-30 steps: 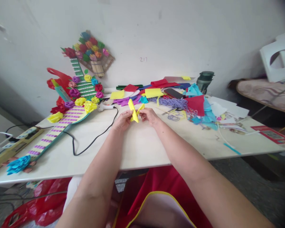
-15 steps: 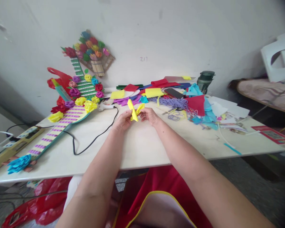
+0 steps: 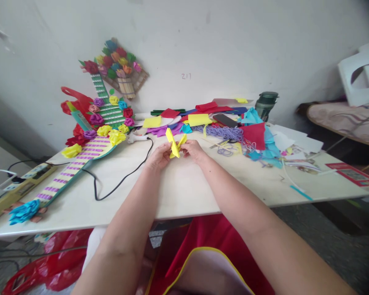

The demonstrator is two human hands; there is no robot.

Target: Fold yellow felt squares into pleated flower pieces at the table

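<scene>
A folded piece of yellow crepe paper [image 3: 173, 143] is held up over the middle of the table, with strips sticking out to either side. My left hand [image 3: 160, 155] pinches it from the left, fingers closed on its lower part. On the other side, my right hand [image 3: 193, 150] has curled fingers gripping the right-hand strip. Some fingertips are hidden behind the paper.
A glue gun [image 3: 137, 137] with a black cord lies left of my hands. Paper-flower-covered panels [image 3: 80, 157] stand farther left. Behind are coloured paper sheets [image 3: 199, 119], purple yarn [image 3: 221, 132], a phone [image 3: 225, 120] and a dark green bottle [image 3: 265, 105].
My right fingers have closed in on the right-hand strip, and the yellow paper has turned slightly. My left hand keeps its hold in nearly the same place.
</scene>
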